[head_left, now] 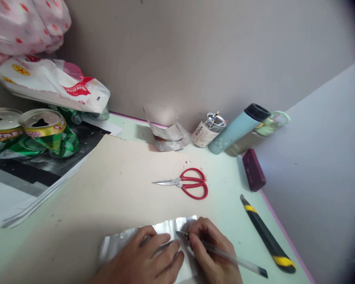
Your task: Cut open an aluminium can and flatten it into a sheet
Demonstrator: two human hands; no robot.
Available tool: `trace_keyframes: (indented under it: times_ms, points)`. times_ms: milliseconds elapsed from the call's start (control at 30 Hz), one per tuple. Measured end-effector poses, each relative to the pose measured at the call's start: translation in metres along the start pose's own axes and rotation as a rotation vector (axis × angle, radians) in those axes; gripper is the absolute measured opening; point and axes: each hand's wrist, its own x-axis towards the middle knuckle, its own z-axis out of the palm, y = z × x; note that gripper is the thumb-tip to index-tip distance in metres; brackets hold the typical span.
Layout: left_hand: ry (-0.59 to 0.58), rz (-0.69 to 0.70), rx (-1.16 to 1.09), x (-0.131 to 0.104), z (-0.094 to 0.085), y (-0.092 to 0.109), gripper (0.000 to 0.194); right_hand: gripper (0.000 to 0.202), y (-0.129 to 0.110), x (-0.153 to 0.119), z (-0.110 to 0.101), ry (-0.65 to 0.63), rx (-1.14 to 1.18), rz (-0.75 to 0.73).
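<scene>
The flat, silvery metal sheet point(114, 245) lies directly beneath the hands: the left hand point(150, 252) presses on it with loosely bent fingers, gripping nothing, while the right hand point(214, 246), just beside it, pinches a clear-barrelled pen with a dark end cap point(235, 259), tip at the sheet. The sheet appears already cut and flattened, and marking seems at an early or middle stage; no finished line can be made out, so how much remains cannot be told. Beyond the hands lie red-handled steel scissors point(177, 182) and, farther off, curled silvery metal scraps point(170, 146); crushed green-and-yellow drink cans point(62, 138) stand farther out, left of the left hand.
</scene>
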Motion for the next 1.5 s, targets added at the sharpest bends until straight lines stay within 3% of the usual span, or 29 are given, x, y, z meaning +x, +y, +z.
trace_keyframes:
  times_ms: [433,667,867,1500]
  points:
    - [-0.09,-0.012,-0.034,-0.002,0.001,0.001,0.032,0.02,0.006,0.0,0.001,-0.103,-0.08,-0.095]
    - [-0.119,-0.021,-0.077,-0.001,-0.002,0.002,0.034,0.019,0.006,-0.004,0.004,-0.031,-0.176,-0.131]
    - [-0.053,-0.035,-0.035,0.004,-0.008,0.0,0.027,0.025,-0.004,-0.008,0.012,0.134,-0.144,-0.078]
    - [-0.017,-0.089,-0.075,0.004,-0.007,0.003,0.028,0.029,-0.007,-0.009,0.015,0.303,-0.29,-0.053]
